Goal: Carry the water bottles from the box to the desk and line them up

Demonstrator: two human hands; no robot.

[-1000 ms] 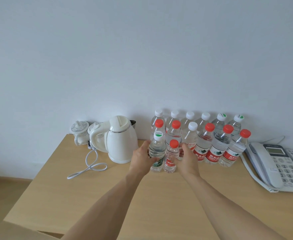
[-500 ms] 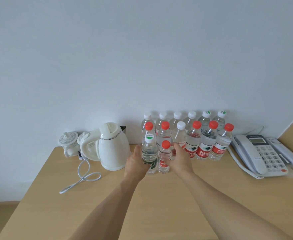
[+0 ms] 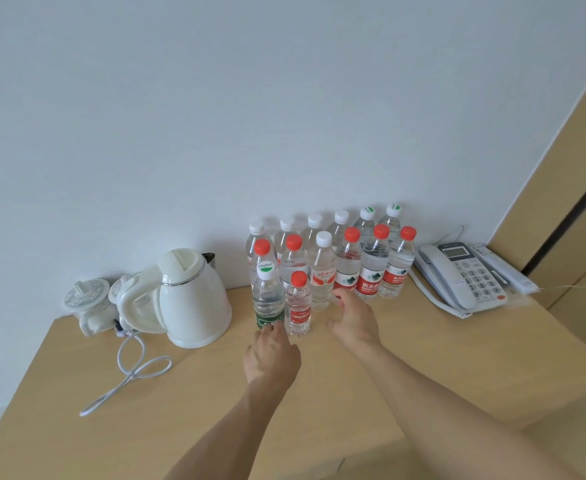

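On the worktop, water bottles lined up by the wall; left hand and right hand pulled back off the two front bottles, fingers now loosely apart, gripping nothing

We note a clear plastic bottle with green label beside a red-capped, red-labelled clear bottle, left of them a cream-white electric kettle.

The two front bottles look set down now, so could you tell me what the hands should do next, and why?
Probably draw both hands back and go for more bottles. The green-label bottle and the small red-cap bottle stand upright on the desk, starting a third row. The left hand is open just below the green-label bottle and the right hand is open, holding nothing.
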